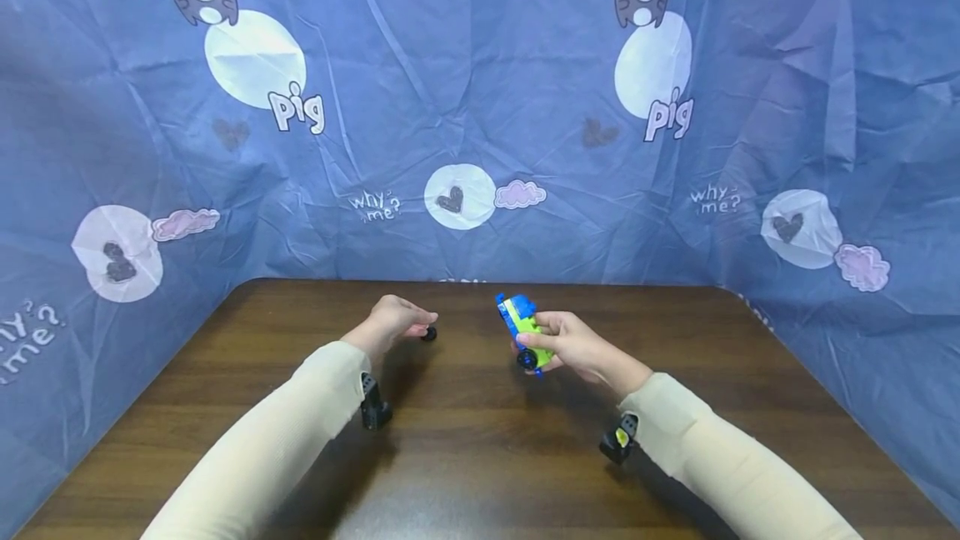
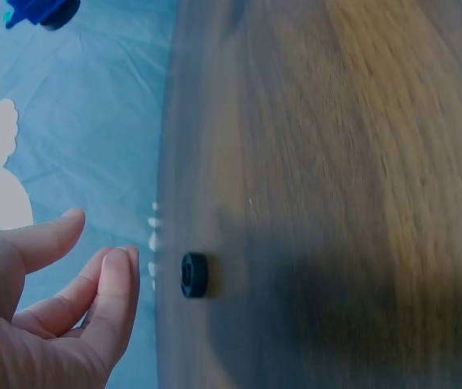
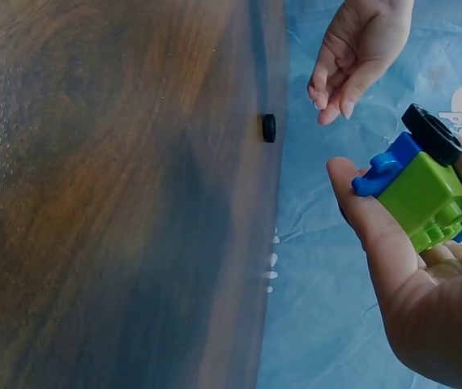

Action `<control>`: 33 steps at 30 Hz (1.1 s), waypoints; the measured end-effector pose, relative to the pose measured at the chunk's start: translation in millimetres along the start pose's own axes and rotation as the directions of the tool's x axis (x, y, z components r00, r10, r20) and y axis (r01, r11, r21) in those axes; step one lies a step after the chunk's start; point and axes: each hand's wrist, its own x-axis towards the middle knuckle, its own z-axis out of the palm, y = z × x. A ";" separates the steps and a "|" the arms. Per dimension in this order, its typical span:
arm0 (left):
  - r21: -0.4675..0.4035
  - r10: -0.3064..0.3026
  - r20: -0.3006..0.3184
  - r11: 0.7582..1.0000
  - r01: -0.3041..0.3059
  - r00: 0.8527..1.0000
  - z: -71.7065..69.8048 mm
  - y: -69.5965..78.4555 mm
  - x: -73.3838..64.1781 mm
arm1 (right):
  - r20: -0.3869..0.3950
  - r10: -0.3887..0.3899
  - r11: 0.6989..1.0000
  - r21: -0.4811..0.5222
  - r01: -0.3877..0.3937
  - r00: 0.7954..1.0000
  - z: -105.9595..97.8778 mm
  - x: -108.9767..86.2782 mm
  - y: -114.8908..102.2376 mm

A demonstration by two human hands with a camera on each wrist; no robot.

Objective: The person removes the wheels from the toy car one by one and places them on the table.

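Observation:
My right hand grips a blue and lime-green toy car by its side, held up over the table. A black wheel is fitted on the car, and the right wrist view shows thumb and fingers on either side of the green body. Farther left, a loose black wheel stands on its tread on the table. Close above that wheel is my left hand; in the left wrist view its thumb and bent fingers are apart, with nothing between them.
The brown wooden table extends to a blue printed cloth hanging behind it and at both sides. A black wrist device sits under the left sleeve, and another black device under the right.

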 end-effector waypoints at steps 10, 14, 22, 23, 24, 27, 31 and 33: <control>0.081 0.044 0.085 0.995 -0.051 0.995 18.7 12.2 -17.0 | 0.003 -0.054 0.998 0.012 0.054 0.999 -0.2 -2.8 -2.8; 0.084 0.069 0.111 0.993 -0.078 0.991 27.2 17.7 -29.2 | -0.008 -0.063 0.998 0.031 0.063 0.998 0.1 -3.2 -3.6; 0.115 0.109 0.144 0.985 -0.126 0.984 44.9 22.7 -52.8 | -0.006 -0.068 0.997 0.046 0.068 0.998 -0.8 -3.6 -5.9; 0.116 0.119 0.152 0.984 -0.137 0.981 47.5 22.9 -55.6 | -0.009 -0.069 0.996 0.049 0.069 0.998 -0.6 -3.6 -6.1; 0.120 0.126 0.162 0.982 -0.146 0.979 50.0 23.4 -58.3 | -0.011 -0.070 0.996 0.052 0.070 0.997 -0.3 -3.5 -6.3; 0.133 0.153 0.200 0.974 -0.182 0.968 57.5 25.3 -65.7 | -0.018 -0.070 0.995 0.075 0.072 0.997 1.4 -4.0 -7.7; 0.160 0.177 0.249 0.962 -0.220 0.952 66.8 28.1 -73.9 | -0.024 -0.080 0.991 0.102 0.082 0.996 4.1 -4.9 -10.5; 0.177 0.187 0.268 0.955 -0.239 0.945 71.0 28.8 -76.9 | -0.026 -0.083 0.990 0.111 0.086 0.996 5.3 -5.5 -11.6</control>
